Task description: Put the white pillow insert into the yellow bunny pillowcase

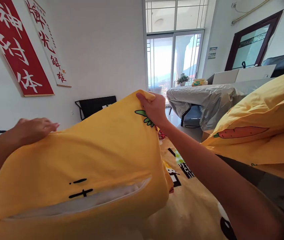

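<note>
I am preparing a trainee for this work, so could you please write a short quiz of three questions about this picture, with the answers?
1. Which hand pinches an upper corner of the soft yellow cloth pillow that has a long slit?
2. True or false: the slit is closed along its whole length.
3. Fill the gap: the puffy yellow cloth item at the right of the picture carries a printed ____.

Key:
1. The bare right hand.
2. False; it gapes, and white material shows inside.
3. Long orange-red carrot.
</note>
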Demonstrator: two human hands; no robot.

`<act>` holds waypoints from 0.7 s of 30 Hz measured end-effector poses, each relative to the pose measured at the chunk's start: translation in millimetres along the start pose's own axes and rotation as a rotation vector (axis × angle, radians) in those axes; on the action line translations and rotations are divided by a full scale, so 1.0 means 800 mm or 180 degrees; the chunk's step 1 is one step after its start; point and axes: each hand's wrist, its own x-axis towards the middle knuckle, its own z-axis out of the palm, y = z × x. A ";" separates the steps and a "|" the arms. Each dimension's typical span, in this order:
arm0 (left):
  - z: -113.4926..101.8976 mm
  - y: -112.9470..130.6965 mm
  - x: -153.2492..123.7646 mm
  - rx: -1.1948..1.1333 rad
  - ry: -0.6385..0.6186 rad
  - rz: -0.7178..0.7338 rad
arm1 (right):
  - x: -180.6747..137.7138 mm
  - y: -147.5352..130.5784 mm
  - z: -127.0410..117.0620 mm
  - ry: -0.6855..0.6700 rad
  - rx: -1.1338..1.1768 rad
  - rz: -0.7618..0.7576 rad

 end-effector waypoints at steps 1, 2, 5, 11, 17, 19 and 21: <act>-0.016 0.049 0.006 -0.0392 0.0062 0.0224 | 0.002 -0.011 0.003 0.0139 -0.0194 -0.0151; -0.031 0.101 0.012 -0.0958 0.0024 0.0601 | 0.004 -0.021 0.005 0.0229 -0.0332 -0.0251; -0.062 0.241 0.029 -0.2128 -0.0645 0.1325 | 0.010 -0.041 0.005 0.0142 -0.0370 -0.0360; -0.063 0.335 0.041 -0.2827 -0.0601 0.1331 | 0.008 -0.025 -0.047 -0.0193 0.0563 -0.0023; -0.050 0.333 0.039 -0.3381 -0.0700 0.1419 | -0.108 0.033 -0.120 -0.2289 0.1789 0.1383; -0.047 0.345 0.041 -0.3233 -0.0575 0.1537 | -0.143 0.044 -0.122 -0.2407 0.1868 0.1800; -0.041 0.360 0.043 -0.2798 -0.0202 0.1588 | -0.161 0.046 -0.112 -0.2164 0.1894 0.2065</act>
